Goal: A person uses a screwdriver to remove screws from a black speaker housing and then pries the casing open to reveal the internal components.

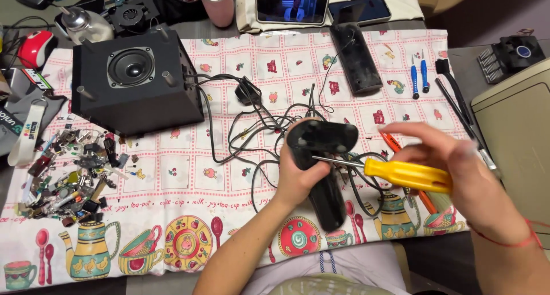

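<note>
Near the cloth's middle, the left hand (301, 172) clenched the upright black speaker casing (321, 169) while the right hand (458, 169) gripped a yellow screwdriver (395, 173), whose tip could slip off and gouge the plastic.

Your left hand (298, 174) gripped a black oblong speaker casing (321, 163), held tilted above the bench (172, 174) with its rounded end turned up toward you. Your right hand (458, 169) held a yellow-handled screwdriver (407, 176), its metal shaft pointing toward your left hand and its tip touching the casing just beside your left thumb. A tangle of black cables (258, 134) lay just beyond your left hand. Farther out past that hand stood a black speaker box (134, 83), with a heap of small electronic parts (71, 174) on the patterned cloth below it. Beyond your right hand lay two small blue screwdrivers (419, 76).
</note>
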